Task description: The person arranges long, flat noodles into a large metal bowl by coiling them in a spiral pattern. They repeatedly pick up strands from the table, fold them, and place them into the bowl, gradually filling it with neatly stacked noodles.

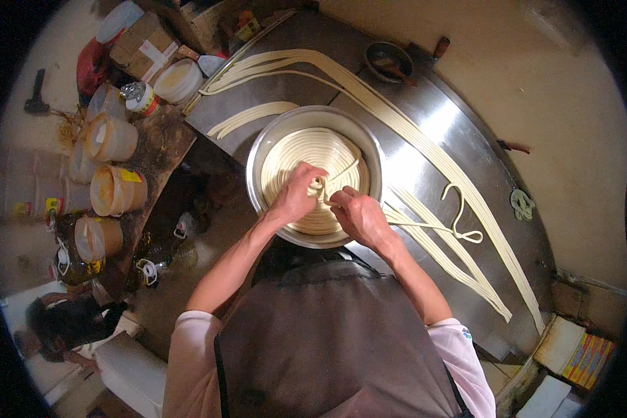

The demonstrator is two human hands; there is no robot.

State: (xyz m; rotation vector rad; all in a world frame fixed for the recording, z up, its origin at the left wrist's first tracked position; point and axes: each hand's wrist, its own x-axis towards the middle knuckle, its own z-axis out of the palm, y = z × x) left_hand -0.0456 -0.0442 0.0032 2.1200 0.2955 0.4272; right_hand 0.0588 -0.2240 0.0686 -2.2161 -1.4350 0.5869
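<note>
A round metal basin [254, 172] stands before me at the edge of the steel counter. Inside it lies a wide flat spiral of dough rope [287, 149]. Over the middle of the spiral, my left hand [296, 194] has its fingers curled around a small loop of the rope. To its right, my right hand [359, 213] pinches the same rope. One strand rises across the spiral between the hands, and another strand [423, 225] trails from under my right hand over the counter, ending in a hook-shaped loop.
Long parallel dough ropes [397, 120] lie along the steel counter [480, 172], with shorter strips [261, 112] beside the basin. A dark pan [389, 61] sits at the far edge. Plastic tubs [117, 189] line the wooden shelf at left. Another person [70, 324] is at lower left.
</note>
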